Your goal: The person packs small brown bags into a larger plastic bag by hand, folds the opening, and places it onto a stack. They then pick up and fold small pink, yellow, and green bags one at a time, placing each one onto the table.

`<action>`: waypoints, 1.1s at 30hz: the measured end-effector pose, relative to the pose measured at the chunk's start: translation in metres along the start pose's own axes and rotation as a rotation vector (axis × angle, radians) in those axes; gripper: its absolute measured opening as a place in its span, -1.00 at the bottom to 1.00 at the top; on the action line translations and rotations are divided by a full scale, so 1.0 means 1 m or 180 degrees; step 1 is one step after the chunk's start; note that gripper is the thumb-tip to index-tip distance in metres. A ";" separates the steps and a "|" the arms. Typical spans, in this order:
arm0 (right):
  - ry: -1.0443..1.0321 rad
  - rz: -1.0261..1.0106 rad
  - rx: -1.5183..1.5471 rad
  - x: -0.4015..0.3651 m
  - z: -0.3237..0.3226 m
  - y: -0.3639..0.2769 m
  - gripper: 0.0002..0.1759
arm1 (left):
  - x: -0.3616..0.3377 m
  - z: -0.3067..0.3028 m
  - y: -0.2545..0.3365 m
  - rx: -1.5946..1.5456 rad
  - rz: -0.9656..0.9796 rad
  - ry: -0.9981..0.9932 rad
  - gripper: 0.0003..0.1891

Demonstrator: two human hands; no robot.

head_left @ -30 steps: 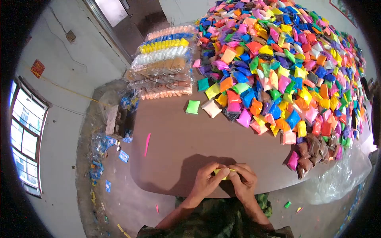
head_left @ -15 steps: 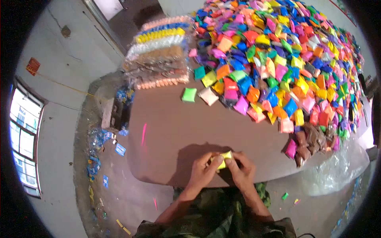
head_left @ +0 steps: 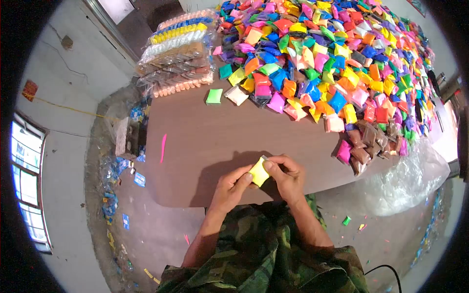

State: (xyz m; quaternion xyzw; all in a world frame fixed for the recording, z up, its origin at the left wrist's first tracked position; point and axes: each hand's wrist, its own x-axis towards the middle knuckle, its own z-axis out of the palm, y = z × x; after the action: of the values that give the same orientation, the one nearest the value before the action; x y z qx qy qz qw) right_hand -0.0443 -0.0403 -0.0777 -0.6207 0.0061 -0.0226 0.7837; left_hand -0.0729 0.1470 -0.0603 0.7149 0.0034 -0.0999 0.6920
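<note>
A small yellow packet, soft and pillow-shaped, is held between my two hands above the near edge of the brown table. My left hand pinches its lower left side between thumb and fingers. At its upper right corner, the thumb and bent fingers of my right hand grip the clear edge of the wrapper. Nearest on the table beyond my hands are a light green packet and a pale cream packet, lying apart from each other.
A big heap of many-coloured packets covers the table's far right. Stacked rows of bagged packets stand at the back left. A pink strip lies at left. Clear plastic sheeting hangs off the right edge; wrapper scraps litter the floor.
The yellow packet has turned more upright and shows more of its face, my right hand now at its top corner. The whole view has shifted, with the table higher in it.
</note>
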 end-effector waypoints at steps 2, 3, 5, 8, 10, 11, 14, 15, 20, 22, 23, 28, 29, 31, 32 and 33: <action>-0.0047 -0.0099 -0.0060 -0.002 0.000 0.006 -0.86 | -0.004 -0.001 -0.005 -0.0041 -0.0031 0.0041 -0.59; -0.0082 -0.0162 -0.0083 0.000 0.001 0.009 -0.86 | -0.006 -0.002 -0.005 -0.0055 -0.0032 0.0071 -0.60; 0.0057 -0.0140 0.0090 -0.001 0.007 0.013 -0.86 | -0.014 -0.007 0.001 0.0479 -0.0049 0.0184 -0.61; 0.0075 -0.0038 0.0031 0.001 0.003 0.005 -0.85 | -0.022 -0.020 -0.002 0.0665 -0.0052 0.0528 -0.64; -0.0019 -0.0239 -0.0260 -0.001 0.005 0.010 -0.84 | -0.026 -0.037 -0.009 0.0422 -0.0190 0.0879 -0.65; -0.0088 -0.0226 -0.0313 0.000 0.007 0.010 -0.78 | -0.025 -0.043 -0.009 0.0179 -0.0184 0.1017 -0.67; -0.0127 -0.0249 -0.0251 0.002 0.002 0.007 -0.73 | -0.018 -0.061 -0.008 0.0198 -0.0117 0.1213 -0.66; -0.0114 -0.0256 -0.0357 0.003 0.002 0.006 -0.71 | -0.015 -0.063 -0.004 0.0281 -0.0063 0.1367 -0.67; -0.0022 -0.0275 -0.0594 0.003 0.003 0.007 -0.69 | 0.004 -0.077 0.000 0.0225 0.0069 0.1837 -0.70; -0.0011 -0.0263 -0.0615 0.003 0.003 0.006 -0.70 | 0.012 -0.087 -0.006 0.0111 0.0107 0.2115 -0.71; -0.0010 -0.0252 -0.0625 0.003 0.003 0.006 -0.71 | 0.014 -0.092 -0.009 0.0134 0.0282 0.2110 -0.72; 0.0030 -0.0253 -0.0451 0.004 0.006 0.015 -0.74 | 0.013 -0.092 -0.002 0.0899 0.0228 0.2196 -0.76; 0.0013 -0.0235 -0.0446 0.002 0.007 0.015 -0.74 | 0.011 -0.092 -0.001 0.1005 0.0206 0.2169 -0.77; 0.0006 -0.0150 -0.0461 0.001 0.008 0.011 -0.75 | 0.013 -0.098 -0.012 0.1479 0.0480 0.2125 -0.80; 0.0004 -0.0114 -0.0471 0.001 0.008 0.008 -0.76 | 0.014 -0.099 -0.015 0.1712 0.0622 0.2092 -0.82; 0.0027 -0.0101 -0.0501 0.001 0.009 0.007 -0.76 | 0.013 -0.101 -0.016 0.1920 0.0650 0.2063 -0.82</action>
State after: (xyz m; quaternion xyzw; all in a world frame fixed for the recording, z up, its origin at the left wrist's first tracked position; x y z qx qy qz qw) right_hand -0.0425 -0.0305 -0.0821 -0.6803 0.0013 -0.0371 0.7320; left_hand -0.0489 0.2458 -0.0756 0.8756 0.1201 0.2013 0.4224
